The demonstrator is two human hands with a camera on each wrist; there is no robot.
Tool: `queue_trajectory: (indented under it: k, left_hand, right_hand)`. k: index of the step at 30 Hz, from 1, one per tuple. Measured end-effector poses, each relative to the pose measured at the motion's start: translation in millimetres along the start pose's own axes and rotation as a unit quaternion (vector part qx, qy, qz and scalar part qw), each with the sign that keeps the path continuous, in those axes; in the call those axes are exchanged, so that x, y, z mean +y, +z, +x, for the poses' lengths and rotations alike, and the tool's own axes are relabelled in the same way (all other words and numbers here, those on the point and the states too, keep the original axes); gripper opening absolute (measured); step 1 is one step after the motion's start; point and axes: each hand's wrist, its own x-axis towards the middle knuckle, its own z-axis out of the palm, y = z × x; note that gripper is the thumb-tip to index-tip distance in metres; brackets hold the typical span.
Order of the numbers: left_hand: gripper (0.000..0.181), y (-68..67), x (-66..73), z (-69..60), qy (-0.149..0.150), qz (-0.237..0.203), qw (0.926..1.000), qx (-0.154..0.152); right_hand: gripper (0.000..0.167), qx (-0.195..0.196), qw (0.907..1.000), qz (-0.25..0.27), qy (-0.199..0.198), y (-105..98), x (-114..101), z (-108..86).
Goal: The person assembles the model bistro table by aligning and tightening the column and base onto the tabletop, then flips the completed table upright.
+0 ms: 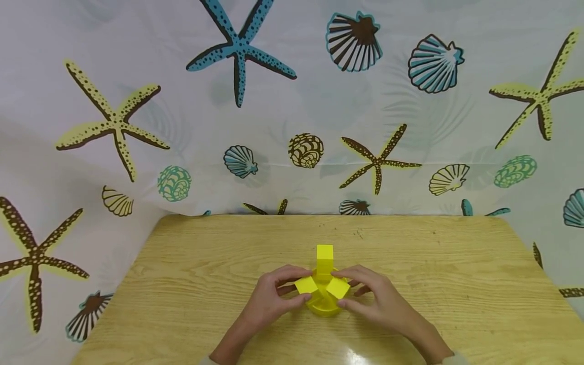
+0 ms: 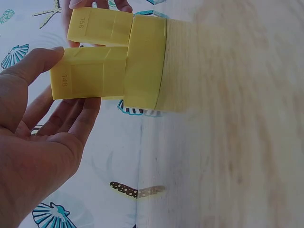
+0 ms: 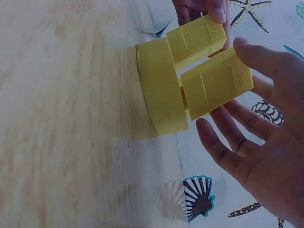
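Note:
A round yellow base (image 1: 324, 311) sits on the table, and several yellow blocks stand up from it. The back block (image 1: 325, 253) rises highest in the head view, untouched. My left hand (image 1: 266, 299) pinches the left block (image 1: 306, 285) between thumb and fingers near its top. On the other side, my right hand (image 1: 385, 300) holds the right block (image 1: 338, 288) the same way. Small numbers mark the near block (image 2: 88, 73) in the left wrist view and the near block (image 3: 216, 84) in the right wrist view. Both blocks' lower ends meet the base; how they join it is hidden.
The wooden table (image 1: 205, 274) carries the base near its middle. Behind and beside it hangs a white cloth (image 1: 274, 121) printed with starfish and shells, reaching the table's back edge.

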Motion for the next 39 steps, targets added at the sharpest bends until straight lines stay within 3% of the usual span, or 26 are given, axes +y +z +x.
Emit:
queue_trajectory:
  k: [7, 20, 28, 39]
  left_hand:
    - [0.041, 0.0, -0.9, 0.3, -0.004, 0.002, 1.0, 0.002]
    - [0.04, -0.9, 0.6, 0.1, -0.009, 0.001, 0.9999, 0.008]
    - [0.04, -0.9, -0.9, 0.5, -0.003, -0.006, 1.0, 0.004]
    - [0.041, 0.0, 0.7, 0.7, -0.002, 0.001, 1.0, 0.006]
  right_hand:
    - [0.047, -0.002, 0.9999, 0.004, 0.016, -2.7, 3.4, 3.2]
    - [0.037, -0.004, 0.9999, 0.012, -0.011, -4.5, 3.6, 4.4]
    - [0.036, 0.018, 0.9988, 0.04, 0.021, -0.9, 1.1, 6.3]
    - [0.038, 0.043, 0.9989, -0.01, 0.017, 1.3, 3.0, 8.6]
